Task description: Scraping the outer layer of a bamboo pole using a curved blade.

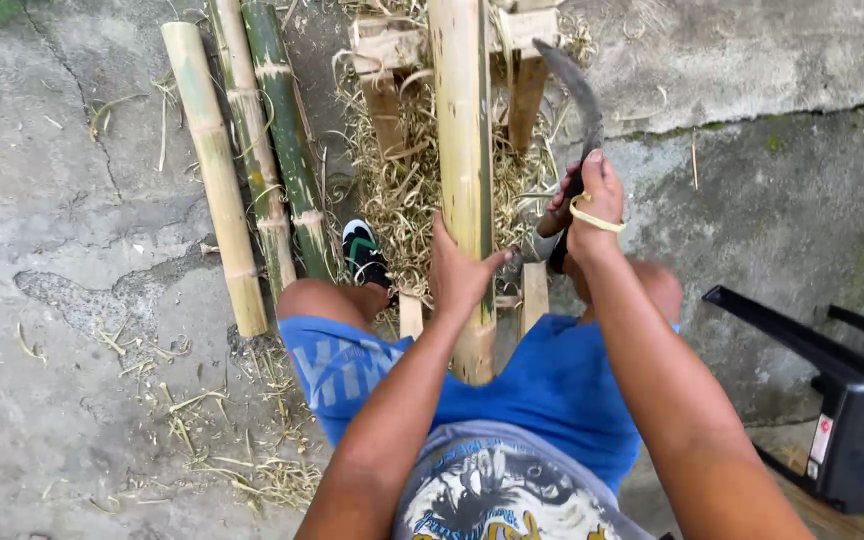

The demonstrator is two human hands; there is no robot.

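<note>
Hands [462, 275] grip smooth bamboo pole [464, 120], curved blade [577, 95].

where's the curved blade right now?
In the head view, the dark curved blade is right of centre, raised in the right hand, just right of the upright pale bamboo pole steadied by the left hand.
</note>
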